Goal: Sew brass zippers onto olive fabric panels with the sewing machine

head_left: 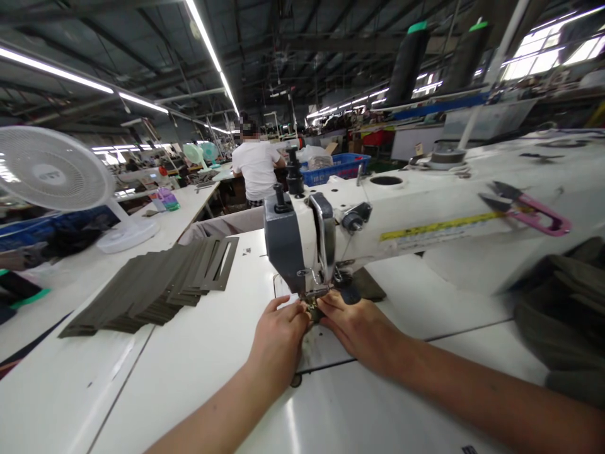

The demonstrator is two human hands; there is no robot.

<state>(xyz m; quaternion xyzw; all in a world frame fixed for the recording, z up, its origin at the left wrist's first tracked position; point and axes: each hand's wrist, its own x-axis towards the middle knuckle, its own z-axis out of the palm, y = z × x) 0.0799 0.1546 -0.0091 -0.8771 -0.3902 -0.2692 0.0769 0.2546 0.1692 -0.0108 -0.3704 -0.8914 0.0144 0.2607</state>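
Note:
My left hand (pixel 278 334) and my right hand (pixel 357 328) meet at the presser foot (pixel 312 295) of a white industrial sewing machine (pixel 363 230). Their fingertips pinch a small olive fabric piece (pixel 314 310) beneath the needle area, partly hidden by my fingers. A dark olive fabric flap (pixel 367 285) lies just behind the machine head. To the left, a fanned stack of olive fabric strips with long cut-out slots (pixel 155 287) rests on the white sewing table (pixel 198 302). A heap of olive cloth (pixel 562 315) lies at the right edge.
Pink-handled thread snips (pixel 529 208) lie on the machine arm, and large dark thread cones (pixel 406 63) stand above it. A white standing fan (pixel 51 167) is at the left. Farther ahead are a co-worker in a white shirt (pixel 255 167) and a blue plastic crate (pixel 335 169).

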